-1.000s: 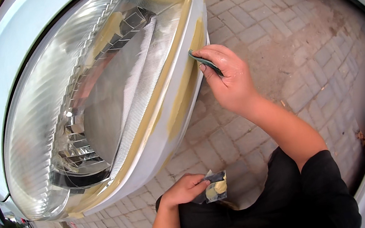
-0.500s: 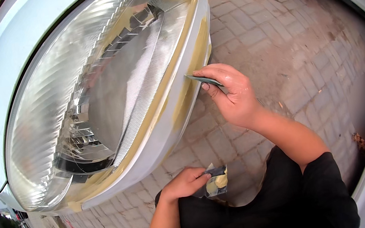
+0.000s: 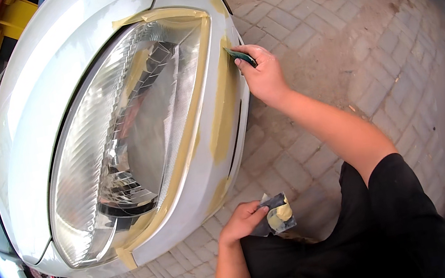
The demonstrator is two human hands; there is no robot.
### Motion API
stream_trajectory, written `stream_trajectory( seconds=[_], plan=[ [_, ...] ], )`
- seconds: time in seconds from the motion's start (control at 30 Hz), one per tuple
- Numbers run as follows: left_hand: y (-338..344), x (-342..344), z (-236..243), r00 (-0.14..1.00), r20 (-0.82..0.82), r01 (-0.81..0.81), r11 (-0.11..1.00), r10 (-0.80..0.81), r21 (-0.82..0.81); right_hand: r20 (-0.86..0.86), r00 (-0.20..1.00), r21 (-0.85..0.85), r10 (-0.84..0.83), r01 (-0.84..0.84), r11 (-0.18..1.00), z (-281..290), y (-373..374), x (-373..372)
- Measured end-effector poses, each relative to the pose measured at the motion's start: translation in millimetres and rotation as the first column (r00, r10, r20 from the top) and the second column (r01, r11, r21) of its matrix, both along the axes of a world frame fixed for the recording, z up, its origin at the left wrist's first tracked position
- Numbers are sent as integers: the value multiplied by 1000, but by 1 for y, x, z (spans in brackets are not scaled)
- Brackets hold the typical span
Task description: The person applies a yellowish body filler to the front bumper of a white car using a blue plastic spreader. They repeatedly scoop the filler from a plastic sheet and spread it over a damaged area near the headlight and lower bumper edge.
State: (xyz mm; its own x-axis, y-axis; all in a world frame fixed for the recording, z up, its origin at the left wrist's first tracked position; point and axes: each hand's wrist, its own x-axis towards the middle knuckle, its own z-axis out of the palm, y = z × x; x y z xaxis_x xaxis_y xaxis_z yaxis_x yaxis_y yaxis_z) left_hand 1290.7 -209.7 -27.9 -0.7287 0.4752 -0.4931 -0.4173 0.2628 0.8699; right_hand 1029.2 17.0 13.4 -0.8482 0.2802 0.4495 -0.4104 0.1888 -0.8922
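R hand (image 3: 263, 74) pinching grn spreader (image 3: 241, 56) at yel strip (image 3: 223, 116), L hand (image 3: 241, 222) gripping dk putty plate (image 3: 274, 202)

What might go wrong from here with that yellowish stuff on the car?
The right hand holds a thin green spreader at a yellowish patch on the white bumper; a slip might leave a ridge or streak there. The left hand holds a small dark palette with a lump of paste near its edge; if tilted, some could perhaps drop onto the pavement or the black clothing.
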Motion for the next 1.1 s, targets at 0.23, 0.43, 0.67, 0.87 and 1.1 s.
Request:
stream_trajectory(
  seconds=[0.23,0.43,0.67,0.87,1.1],
  plan=[
    [11,-13,14,997,7,71,997,-71,-39,16,970,-9,241,-241,970,8,-9,75],
    [10,-11,8,999,16,50,998,-50,-47,-1,989,68,146,-146,987,21,17,27],
    [6,-3,2,999,-33,35,997,-37,-76,-59,996,335,60,-36,942,33,24,-21],
    [5,-1,0,999,-28,40,998,-41,-52,-135,967,452,216,-134,882,35,19,12],
    [10,-8,2,995,-64,80,996,-83,-44,-69,974,394,217,-173,903,43,38,-15]
  ],
)
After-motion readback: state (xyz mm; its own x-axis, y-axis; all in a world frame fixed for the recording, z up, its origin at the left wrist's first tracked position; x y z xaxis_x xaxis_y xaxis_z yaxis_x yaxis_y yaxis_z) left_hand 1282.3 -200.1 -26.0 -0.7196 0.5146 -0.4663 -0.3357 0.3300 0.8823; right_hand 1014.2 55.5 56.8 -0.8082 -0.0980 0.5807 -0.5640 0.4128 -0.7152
